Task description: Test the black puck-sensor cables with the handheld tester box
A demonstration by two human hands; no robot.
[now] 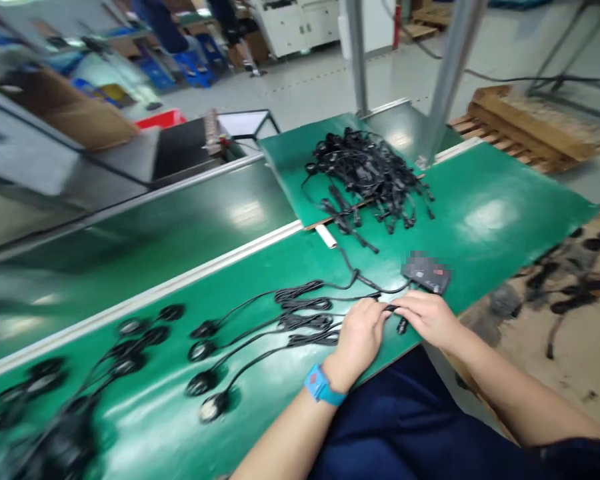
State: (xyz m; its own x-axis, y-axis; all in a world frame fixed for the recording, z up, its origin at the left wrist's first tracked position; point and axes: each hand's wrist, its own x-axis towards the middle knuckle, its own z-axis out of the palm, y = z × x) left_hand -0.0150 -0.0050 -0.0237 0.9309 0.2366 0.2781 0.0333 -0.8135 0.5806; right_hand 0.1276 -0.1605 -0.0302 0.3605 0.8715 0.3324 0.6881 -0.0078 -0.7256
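Observation:
Near the table's front edge, my left hand [363,331] and my right hand [430,319] are close together, fingers pinched on a short stretch of black cable [391,308]. The cable's finer details are hidden by my fingers. Several bundled black cords [305,321] lie left of my left hand, each running to a round black head [200,383]. Just beyond my right hand rests a small black box [427,272], partly blurred, with a cord leading to a white connector piece [326,236]. A black plug end [402,325] shows below my right fingertips.
A large heap of black cables [365,170] sits on a raised green board [285,160] at the back. More round-headed cables [130,343] lie at left. A metal post [453,80] stands behind. Cardboard with loose cables [575,280] is at right, beside a wooden pallet [520,150].

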